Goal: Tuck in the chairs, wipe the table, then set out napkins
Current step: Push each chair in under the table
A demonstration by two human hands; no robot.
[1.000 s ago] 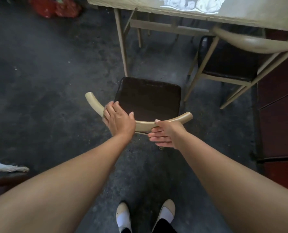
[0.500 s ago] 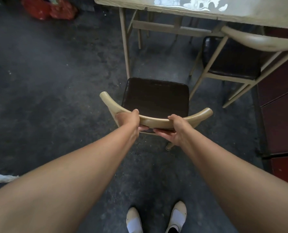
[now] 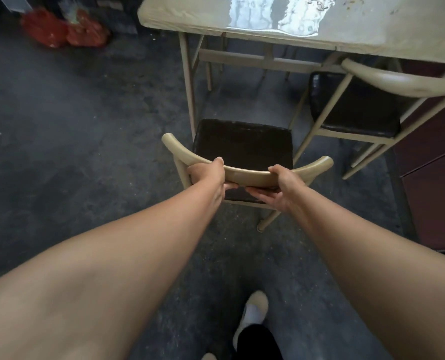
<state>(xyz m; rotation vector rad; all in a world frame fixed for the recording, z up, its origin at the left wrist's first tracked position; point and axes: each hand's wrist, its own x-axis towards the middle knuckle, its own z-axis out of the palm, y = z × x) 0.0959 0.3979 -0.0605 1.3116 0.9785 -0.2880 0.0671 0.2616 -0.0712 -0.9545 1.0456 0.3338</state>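
Observation:
A beige wooden chair [image 3: 244, 149] with a dark brown seat stands on the floor just in front of the table's left corner leg. My left hand [image 3: 208, 175] grips the left part of its curved backrest, thumb on top and fingers underneath. My right hand [image 3: 281, 183] holds the right part of the same backrest, thumb over the rail and fingers below it. The pale wooden table [image 3: 372, 40] fills the top right, with bright glare and crumbs on its top. A second matching chair [image 3: 353, 105] sits partly under the table at the right.
Red plastic bags [image 3: 63, 32] lie on the dark concrete floor at the top left. A dark red cabinet [image 3: 434, 183] runs along the right edge. My foot in a pale shoe [image 3: 252, 310] is at the bottom centre.
Both hands shifted from resting over the backrest to gripping it from below. The chair has moved forward toward the table, and I have stepped after it.

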